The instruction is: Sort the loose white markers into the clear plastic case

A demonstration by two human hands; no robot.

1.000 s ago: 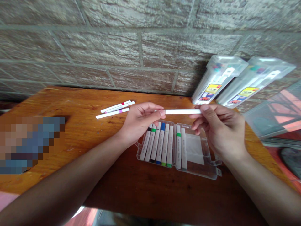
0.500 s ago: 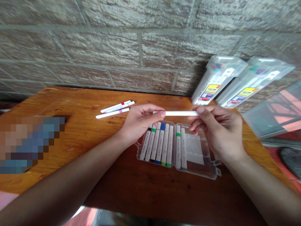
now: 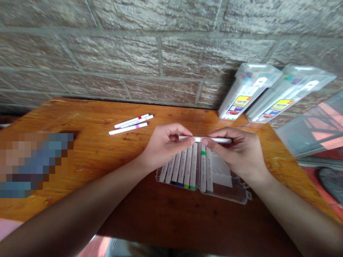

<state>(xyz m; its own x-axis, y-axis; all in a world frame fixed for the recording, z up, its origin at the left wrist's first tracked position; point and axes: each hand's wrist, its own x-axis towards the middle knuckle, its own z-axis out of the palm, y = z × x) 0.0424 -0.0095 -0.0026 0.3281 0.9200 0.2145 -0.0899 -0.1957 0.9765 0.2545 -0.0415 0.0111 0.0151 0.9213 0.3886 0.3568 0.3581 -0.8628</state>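
Observation:
A white marker (image 3: 198, 139) lies level between my two hands, held above the case. My left hand (image 3: 167, 144) pinches its left part between thumb and fingers. With thumb and fingers, my right hand (image 3: 235, 148) grips it just right of the middle, and its right end sticks out past the thumb. Below is an open clear plastic case (image 3: 227, 196). Several white markers (image 3: 183, 169) fill its left half; two more, one with a green band (image 3: 203, 169), lie in the right half. My hands cover the upper part of the case.
Loose white markers (image 3: 128, 129) lie on the wooden table (image 3: 88, 142) to the left. Two clear marker boxes (image 3: 237, 94) stand at the back right by the stone wall (image 3: 134, 53). A pixelated patch (image 3: 34, 164) hides something at the left.
Both hands have come lower, nearer the case. My right hand has slid left along the marker, from its right end toward its middle, close to my left hand.

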